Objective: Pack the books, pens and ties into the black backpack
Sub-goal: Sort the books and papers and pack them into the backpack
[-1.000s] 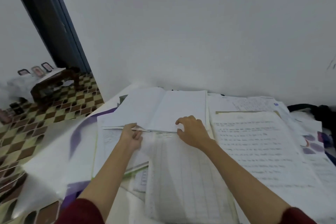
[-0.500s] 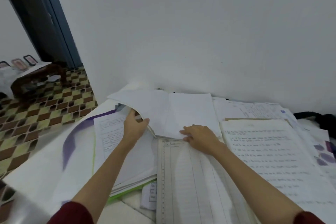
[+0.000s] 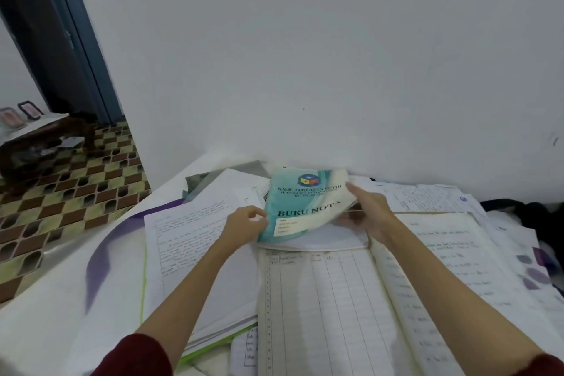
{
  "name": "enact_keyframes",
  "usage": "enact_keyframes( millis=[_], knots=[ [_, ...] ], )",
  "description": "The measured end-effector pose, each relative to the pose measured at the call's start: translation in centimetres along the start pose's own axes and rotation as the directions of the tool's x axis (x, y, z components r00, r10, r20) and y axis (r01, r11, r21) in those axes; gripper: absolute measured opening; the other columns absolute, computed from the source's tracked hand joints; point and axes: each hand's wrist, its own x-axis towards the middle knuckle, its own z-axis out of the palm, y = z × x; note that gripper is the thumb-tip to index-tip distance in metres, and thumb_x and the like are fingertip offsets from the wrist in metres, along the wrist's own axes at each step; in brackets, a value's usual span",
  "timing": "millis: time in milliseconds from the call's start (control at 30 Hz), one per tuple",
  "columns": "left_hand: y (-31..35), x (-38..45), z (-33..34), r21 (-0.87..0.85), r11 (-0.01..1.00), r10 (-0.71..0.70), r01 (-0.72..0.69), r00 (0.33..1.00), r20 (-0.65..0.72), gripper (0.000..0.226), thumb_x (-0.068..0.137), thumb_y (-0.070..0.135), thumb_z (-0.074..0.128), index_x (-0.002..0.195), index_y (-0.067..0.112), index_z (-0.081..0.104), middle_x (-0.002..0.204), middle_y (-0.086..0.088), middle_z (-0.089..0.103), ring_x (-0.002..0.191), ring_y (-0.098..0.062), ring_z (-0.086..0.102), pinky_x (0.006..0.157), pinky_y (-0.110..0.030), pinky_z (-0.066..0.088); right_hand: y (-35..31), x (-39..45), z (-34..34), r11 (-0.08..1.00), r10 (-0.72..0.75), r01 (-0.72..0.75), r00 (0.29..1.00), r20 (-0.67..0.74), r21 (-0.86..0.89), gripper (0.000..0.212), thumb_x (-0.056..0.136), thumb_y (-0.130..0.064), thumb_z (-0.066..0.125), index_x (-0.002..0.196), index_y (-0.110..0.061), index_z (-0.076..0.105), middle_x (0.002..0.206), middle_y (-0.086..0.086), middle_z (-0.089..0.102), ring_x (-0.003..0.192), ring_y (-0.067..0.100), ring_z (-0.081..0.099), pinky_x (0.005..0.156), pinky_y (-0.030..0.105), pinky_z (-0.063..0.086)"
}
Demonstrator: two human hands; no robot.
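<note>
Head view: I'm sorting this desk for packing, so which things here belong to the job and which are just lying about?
Part of the job:
teal notebook, gripped by the left hand and right hand
ruled ledger
handwritten pages
black bag, likely the backpack

Lying about:
picture frames
dark side table

Dark red sleeves [image 3: 134, 357], bare forearms and hands [image 3: 244, 223].

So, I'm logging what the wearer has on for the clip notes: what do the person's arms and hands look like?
Both forearms are bare. Dark red sleeves show only at the bottom edge, pushed up above the elbows. The left hand and right hand are bare: no gloves, watch or rings visible.
</note>
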Motion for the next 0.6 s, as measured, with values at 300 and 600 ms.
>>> enact_keyframes(
  millis=[300,600],
  knots=[
    [0.8,3.7,1.1,-0.332,0.89,-0.272,0.313,0.948,0.165,0.045,0.086,0.028,0.067,0.118,-0.002,0.056,0.111,-0.015,0.067,0.101,-0.028,0.065,0.092,-0.041,0.052,1.1,-0.2,0.3,0.368,-0.156,0.076,0.988,0.019,-0.927,0.019,0.092,-0.022,0.051,0.085,-0.01,0.04,0.079,0.0,0.043,0.082,0.022,0.046,0.066,0.028,0.037],
    [1.9,1.2,-2.0,-0.63,0.759,-0.094,0.165,0.985,0.146,0.024,0.091,0.006,0.057,0.105,0.023,0.048,0.097,-0.005,0.068,0.076,-0.022,0.068,0.058,-0.036,0.059,1.0,1.6,0.1,0.545,-0.271,0.157,0.963,0.004,-0.823,0.044,0.093,-0.049,0.05,0.099,-0.006,0.055,0.094,0.008,0.059,0.097,0.028,0.059,0.074,0.029,0.041]
  ],
)
